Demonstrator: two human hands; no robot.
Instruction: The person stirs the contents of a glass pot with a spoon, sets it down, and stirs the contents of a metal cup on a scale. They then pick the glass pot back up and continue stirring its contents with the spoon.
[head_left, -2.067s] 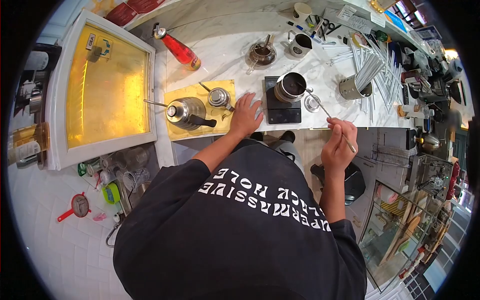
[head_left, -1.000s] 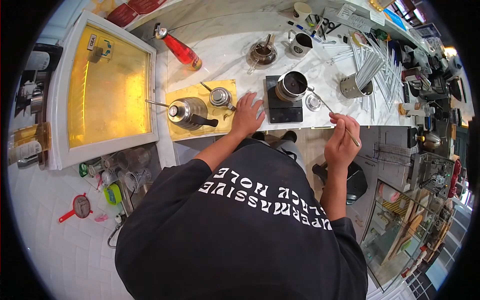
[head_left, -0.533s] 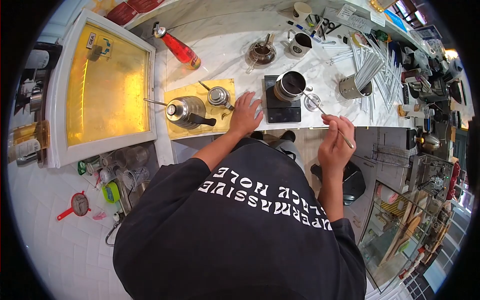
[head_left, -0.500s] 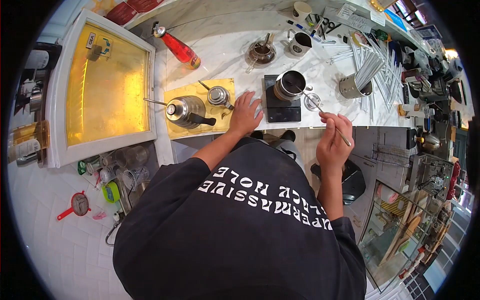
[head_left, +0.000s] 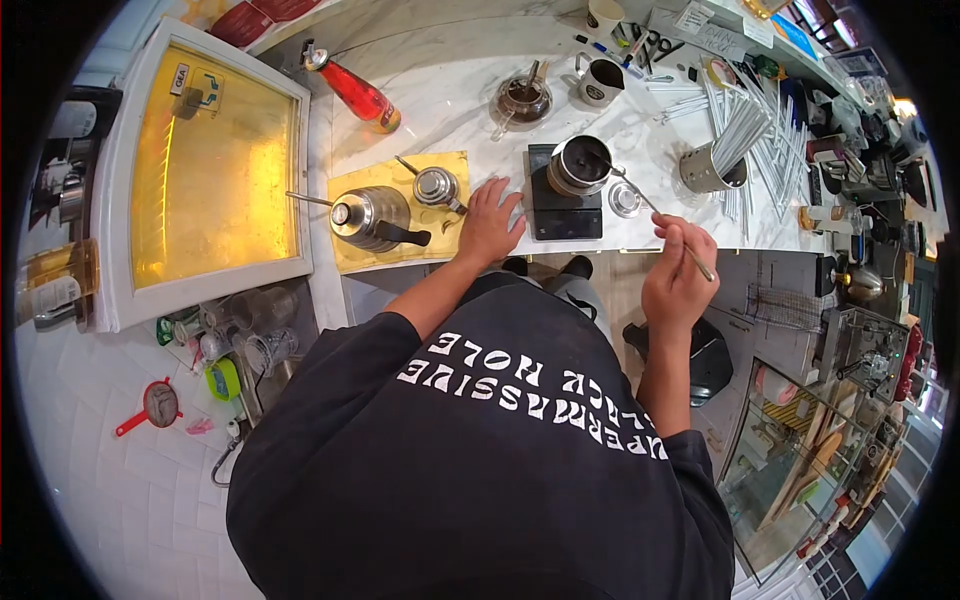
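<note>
Right hand (head_left: 678,285): thumb and fingers together, clamped on the handle of a long metal spoon (head_left: 637,190). Spoon slants; its far end lies inside the metal cup (head_left: 578,168), which has dark contents.

Cup: on the black scale (head_left: 565,222), toward its far right part. Scale taken as landmark.

Left hand (head_left: 488,228): palm down, fingers slightly apart, just left of scale, at the edge of the yellow mat (head_left: 358,262).

Left of scale, on mat: small metal pot (head_left: 436,186); farther left, larger gooseneck kettle (head_left: 368,218).

Just right of scale: small round item (head_left: 626,199). Farther right: perforated container (head_left: 704,169) with straws (head_left: 738,132).

Beyond scale: glass teapot (head_left: 523,100), slightly left; pitcher (head_left: 601,83), slightly right. Far left beyond: red bottle (head_left: 358,95).
</note>
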